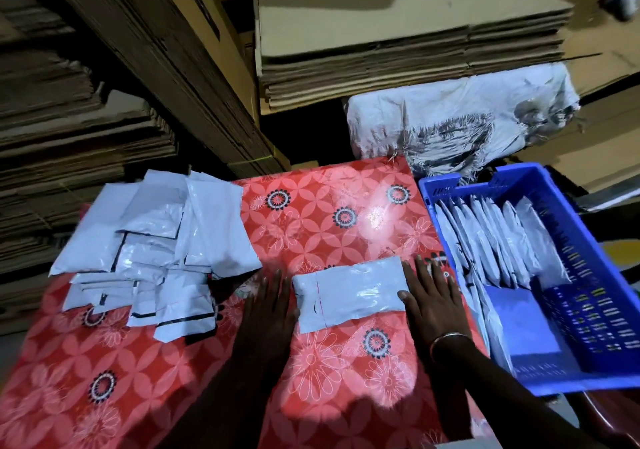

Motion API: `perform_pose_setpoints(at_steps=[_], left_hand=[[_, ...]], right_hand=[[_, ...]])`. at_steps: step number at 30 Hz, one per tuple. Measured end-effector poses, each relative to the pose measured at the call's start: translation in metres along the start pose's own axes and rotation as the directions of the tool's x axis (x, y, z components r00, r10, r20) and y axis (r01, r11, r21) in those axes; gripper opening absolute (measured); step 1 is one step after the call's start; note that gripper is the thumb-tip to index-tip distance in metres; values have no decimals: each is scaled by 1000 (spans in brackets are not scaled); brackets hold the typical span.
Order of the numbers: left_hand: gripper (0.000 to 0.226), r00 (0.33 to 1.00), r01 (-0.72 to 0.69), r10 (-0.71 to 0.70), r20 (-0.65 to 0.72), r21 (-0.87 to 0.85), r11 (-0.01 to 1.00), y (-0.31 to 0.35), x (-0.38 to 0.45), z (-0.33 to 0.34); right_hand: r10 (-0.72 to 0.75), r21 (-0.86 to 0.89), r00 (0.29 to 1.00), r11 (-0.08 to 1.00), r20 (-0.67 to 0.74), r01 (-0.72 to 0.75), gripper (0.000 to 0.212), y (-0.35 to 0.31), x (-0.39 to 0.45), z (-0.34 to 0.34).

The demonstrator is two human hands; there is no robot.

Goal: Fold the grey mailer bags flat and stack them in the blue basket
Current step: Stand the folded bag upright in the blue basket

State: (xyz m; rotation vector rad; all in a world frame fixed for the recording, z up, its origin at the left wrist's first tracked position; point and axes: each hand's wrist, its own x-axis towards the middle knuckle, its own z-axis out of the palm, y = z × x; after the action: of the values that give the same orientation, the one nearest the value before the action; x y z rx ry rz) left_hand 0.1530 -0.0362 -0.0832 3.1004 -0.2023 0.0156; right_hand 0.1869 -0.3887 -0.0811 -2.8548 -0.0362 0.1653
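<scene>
A folded grey mailer bag (349, 292) lies flat on the red flowered tablecloth (329, 379) in front of me. My left hand (266, 310) rests flat against the bag's left edge, fingers straight. On the bag's right edge my right hand (433, 303) lies flat too, a bangle on its wrist. Neither hand grips anything. A loose pile of unfolded grey mailer bags (156, 244) covers the table's left side. The blue basket (588, 310) stands at the right, with several folded bags (491, 237) lined up on edge in its far half.
Stacks of flat cardboard (398, 46) rise behind the table and at the left (69, 130). A white woven sack (460, 126) hangs behind the basket. The basket's near half shows its bare blue floor.
</scene>
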Motion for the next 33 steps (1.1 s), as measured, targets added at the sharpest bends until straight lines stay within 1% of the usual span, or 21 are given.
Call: perform_pose_setpoints(at_steps=[2, 4, 5, 6, 7, 8, 9, 11, 12, 14, 16, 17, 19, 21, 23, 25, 26, 29, 33], left_hand=[[56, 999, -16, 17, 37, -44, 999, 1, 4, -6], [57, 997, -3, 13, 71, -144, 990, 2, 10, -12], [55, 998, 50, -40, 53, -201, 978, 3, 13, -17], [52, 993, 117, -112, 31, -247, 962, 2, 16, -20], [51, 985, 174, -171, 38, -288, 941, 3, 19, -28], [51, 978, 209, -204, 50, -312, 927, 5, 23, -34], [50, 976, 217, -207, 66, -323, 921, 8, 28, -42], [49, 983, 183, -167, 77, -337, 924, 20, 41, -54], [53, 990, 139, -120, 75, -371, 918, 28, 47, -61], [59, 998, 42, -19, 54, -456, 889, 44, 56, -65], [61, 997, -43, 67, 41, -438, 898, 60, 55, -60], [64, 995, -74, 95, 32, -413, 908, 67, 52, -58], [70, 994, -50, 82, 71, -368, 928, 81, 43, -57], [69, 994, 15, 26, 108, -365, 931, 93, 30, -51], [66, 986, 130, -67, 152, -457, 880, 102, 18, -45], [64, 965, 254, -166, 205, -554, 793, 108, 5, -45], [61, 958, 284, -192, 215, -598, 749, 112, 3, -48], [48, 950, 312, -216, 226, -729, 609, 126, -10, -67], [44, 949, 311, -199, 245, -833, 458, 138, -29, -89]], right_hand=[[42, 50, 999, 998, 28, -44, 67, -3, 0, -4], [67, 141, 997, 987, 35, -71, 72, -6, -6, -8], [70, 217, 997, 973, 16, -72, 74, -7, -10, -10], [98, 335, 995, 938, -15, -88, 77, -10, -16, -15], [150, 460, 987, 881, -56, -108, 80, -16, -24, -20], [205, 549, 974, 827, -93, -121, 77, -22, -34, -26], [238, 607, 962, 787, -133, -110, 67, -31, -44, -32], [254, 650, 954, 754, -160, -91, 43, -49, -60, -36], [275, 679, 952, 725, -134, -114, 34, -58, -64, -36], [314, 777, 948, 607, -45, -164, 16, -77, -70, -36], [332, 861, 939, 450, 84, -236, 23, -93, -73, -39], [325, 877, 935, 395, 144, -273, 27, -98, -74, -36], [286, 875, 933, 367, 218, -316, 41, -106, -74, -32], [263, 861, 935, 388, 239, -330, 52, -110, -73, -30], [274, 865, 927, 363, 257, -347, 54, -110, -71, -30], [292, 866, 914, 333, 283, -374, 52, -112, -73, -38], [297, 868, 910, 321, 289, -380, 52, -110, -71, -41], [309, 875, 905, 296, 292, -383, 52, -107, -75, -49], [330, 877, 895, 274, 299, -394, 48, -103, -91, -61]])
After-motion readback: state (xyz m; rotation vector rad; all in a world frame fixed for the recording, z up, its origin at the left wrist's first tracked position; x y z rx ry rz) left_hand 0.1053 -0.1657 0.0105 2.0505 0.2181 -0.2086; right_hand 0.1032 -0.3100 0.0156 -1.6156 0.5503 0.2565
